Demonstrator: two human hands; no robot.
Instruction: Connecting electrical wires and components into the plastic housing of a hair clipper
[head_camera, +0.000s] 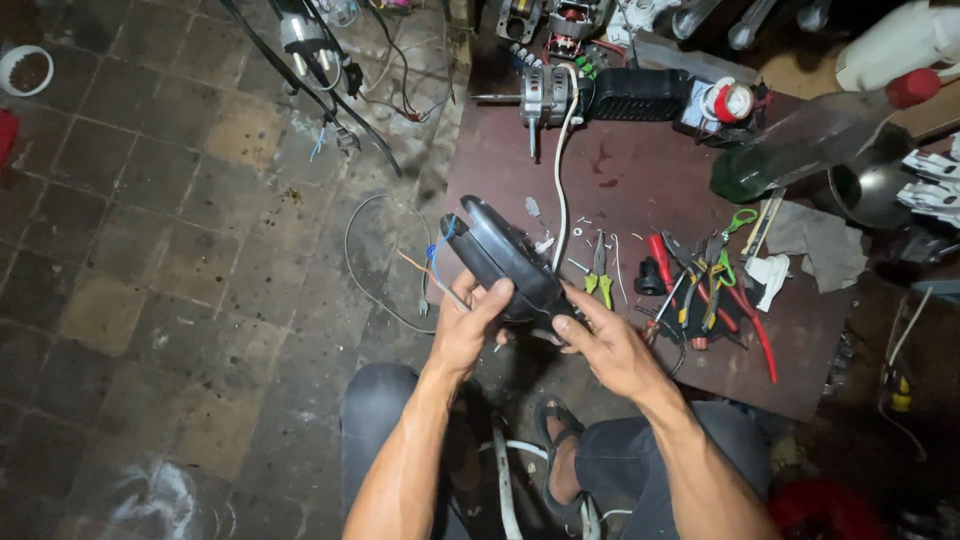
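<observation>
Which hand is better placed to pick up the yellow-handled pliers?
Probably the right hand: the yellow-handled pliers lie on the board just beyond its fingers. The left hand grips the black housing, farther away.

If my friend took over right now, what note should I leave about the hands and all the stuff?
Left hand: gripping the black plastic housing from below.
Right hand: fingers on the housing's lower end.
Housing: held over the edge of the low brown table; blue and orange wires stick out of its upper end.
Pliers and screwdrivers lie on the table, a motor at the back.
Done and left: cannot tell.
</observation>
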